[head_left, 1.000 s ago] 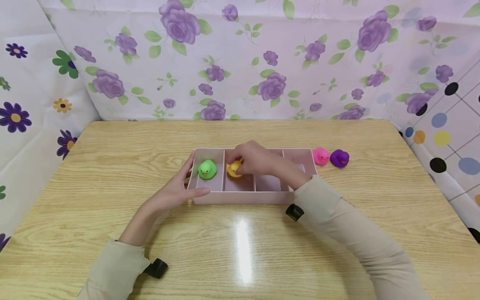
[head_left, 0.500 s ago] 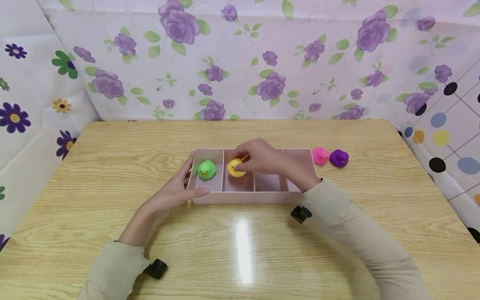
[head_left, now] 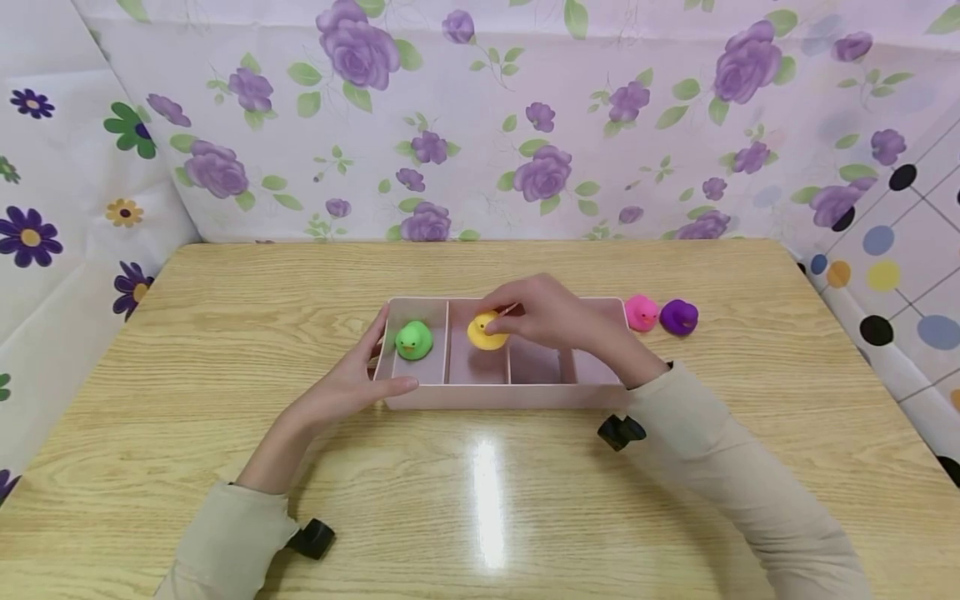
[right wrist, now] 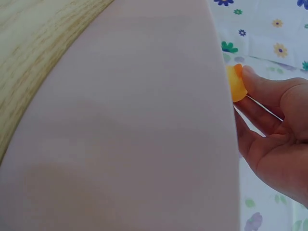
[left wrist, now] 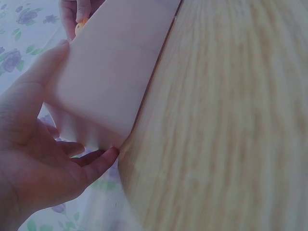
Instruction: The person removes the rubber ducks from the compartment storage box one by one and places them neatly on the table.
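Observation:
A pale pink box (head_left: pixel 480 397) with several compartments stands on the table. My left hand (head_left: pixel 352 379) grips its left end, thumb at the front wall and fingers along the side; the left wrist view shows fingertips (left wrist: pixel 111 153) by the bottom edge. Between thumb and fingers, my right hand (head_left: pixel 543 312) pinches a yellow rubber duck (head_left: pixel 486 332). The duck is raised over the second compartment from the left, near its right divider. In the right wrist view the duck (right wrist: pixel 236 85) peeks above the box rim. A green rubber duck (head_left: pixel 414 340) sits in the leftmost compartment.
Just right of the box, a pink rubber duck (head_left: pixel 642 313) and a purple rubber duck (head_left: pixel 678 317) stand side by side on the wooden table (head_left: pixel 247 333). Flowered cloth (head_left: pixel 480 125) hangs behind the table's far edge.
My right hand has lifted the yellow duck from the second compartment and carried it slightly right. My left hand stays at the box's left end.

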`<state>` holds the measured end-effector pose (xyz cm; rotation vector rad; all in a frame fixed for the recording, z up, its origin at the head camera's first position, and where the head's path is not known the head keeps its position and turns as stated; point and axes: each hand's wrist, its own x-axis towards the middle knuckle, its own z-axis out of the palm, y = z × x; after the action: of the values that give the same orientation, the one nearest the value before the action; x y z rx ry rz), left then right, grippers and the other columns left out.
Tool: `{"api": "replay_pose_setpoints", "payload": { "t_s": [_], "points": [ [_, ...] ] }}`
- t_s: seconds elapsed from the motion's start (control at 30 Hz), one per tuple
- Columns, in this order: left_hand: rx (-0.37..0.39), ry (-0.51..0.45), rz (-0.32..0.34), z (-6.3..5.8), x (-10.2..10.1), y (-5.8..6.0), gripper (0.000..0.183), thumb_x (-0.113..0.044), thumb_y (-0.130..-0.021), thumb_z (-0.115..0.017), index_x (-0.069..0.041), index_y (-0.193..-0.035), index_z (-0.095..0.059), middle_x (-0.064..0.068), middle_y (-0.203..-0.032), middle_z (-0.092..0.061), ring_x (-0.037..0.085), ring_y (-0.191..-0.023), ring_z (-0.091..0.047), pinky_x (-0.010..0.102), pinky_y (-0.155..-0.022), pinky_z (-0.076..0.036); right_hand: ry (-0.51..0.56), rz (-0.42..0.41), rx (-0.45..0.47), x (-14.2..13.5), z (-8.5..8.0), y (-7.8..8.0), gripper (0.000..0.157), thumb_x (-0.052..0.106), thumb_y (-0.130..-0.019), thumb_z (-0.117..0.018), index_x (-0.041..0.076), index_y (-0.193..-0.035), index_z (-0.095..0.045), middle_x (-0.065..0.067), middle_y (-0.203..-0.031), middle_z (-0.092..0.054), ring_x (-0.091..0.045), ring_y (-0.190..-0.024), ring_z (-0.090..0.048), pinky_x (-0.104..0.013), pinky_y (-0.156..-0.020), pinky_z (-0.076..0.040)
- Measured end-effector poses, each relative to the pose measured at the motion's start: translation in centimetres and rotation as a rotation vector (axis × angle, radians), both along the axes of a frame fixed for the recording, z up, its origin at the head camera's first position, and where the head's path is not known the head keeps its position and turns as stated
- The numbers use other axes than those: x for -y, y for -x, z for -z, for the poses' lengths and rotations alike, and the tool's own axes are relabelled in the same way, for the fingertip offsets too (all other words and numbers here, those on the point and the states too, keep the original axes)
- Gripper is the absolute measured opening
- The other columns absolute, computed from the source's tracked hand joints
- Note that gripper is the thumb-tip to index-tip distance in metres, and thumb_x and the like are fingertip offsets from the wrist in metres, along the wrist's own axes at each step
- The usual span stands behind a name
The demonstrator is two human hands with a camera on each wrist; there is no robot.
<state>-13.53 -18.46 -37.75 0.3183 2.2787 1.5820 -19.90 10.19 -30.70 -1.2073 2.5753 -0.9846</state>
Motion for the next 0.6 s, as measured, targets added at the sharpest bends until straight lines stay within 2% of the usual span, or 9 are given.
{"api": "replay_pose_setpoints", "payload": {
  "t_s": [0.23, 0.43, 0.6],
  "points": [
    [-0.005, 0.006, -0.004, -0.1, 0.0, -0.1, 0.106, -0.028, -0.087, -0.074, -0.033, -0.155, 0.008, 0.024, -0.154, -0.017, 0.042, -0.130, -0.037, 0.052, -0.101, -0.036, 0.047, 0.020, 0.034, -1.1, -0.6, -0.2, 0.022, 0.003, -0.085, -0.074, 0.001, -0.106, -0.074, -0.008, -0.104, -0.071, -0.019, -0.094, -0.065, -0.031, -0.082, -0.052],
    [-0.002, 0.018, -0.002, -0.2, 0.1, -0.2, 0.106, -0.029, -0.087, -0.073, -0.034, -0.154, 0.008, 0.024, -0.155, -0.014, 0.043, -0.133, -0.032, 0.054, -0.101, -0.035, 0.079, 0.064, 0.073, -2.2, -0.9, -0.4, 0.023, 0.004, -0.086, -0.073, 0.003, -0.109, -0.074, -0.005, -0.106, -0.070, -0.018, -0.097, -0.063, -0.033, -0.084, -0.052],
    [-0.007, 0.011, 0.002, -0.3, 0.0, -0.2, 0.106, -0.028, -0.087, -0.073, -0.033, -0.155, 0.008, 0.024, -0.156, -0.014, 0.042, -0.134, -0.032, 0.054, -0.103, -0.034, 0.106, 0.083, 0.069, -3.0, -0.8, -0.5, 0.026, 0.002, -0.086, -0.072, 0.001, -0.111, -0.073, -0.008, -0.109, -0.070, -0.020, -0.098, -0.063, -0.034, -0.084, -0.052]
  ]
}}
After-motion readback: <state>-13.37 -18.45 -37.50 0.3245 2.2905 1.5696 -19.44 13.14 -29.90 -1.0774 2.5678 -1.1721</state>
